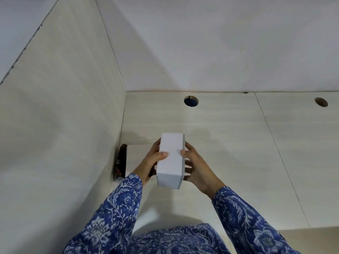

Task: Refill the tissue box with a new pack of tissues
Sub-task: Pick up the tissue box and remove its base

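The left thumb (163, 154) lies flat on top of the white tissue box (171, 159), and the right thumb (183, 153) presses the same top face just across from it, the two tips near each other but apart. The other fingers of the left hand (150, 163) wrap the box's left side; those of the right hand (197, 167) spread along its right side, so both hands grip the box between them. The box is closed, plain, and held lengthwise above the pale desk (229, 143). Left of the box, a dark object (121, 161) rests against the side panel (60, 125). Beyond the box, a round hole (191, 101) opens in the desk. Blue floral sleeves (119, 208) cover both forearms.
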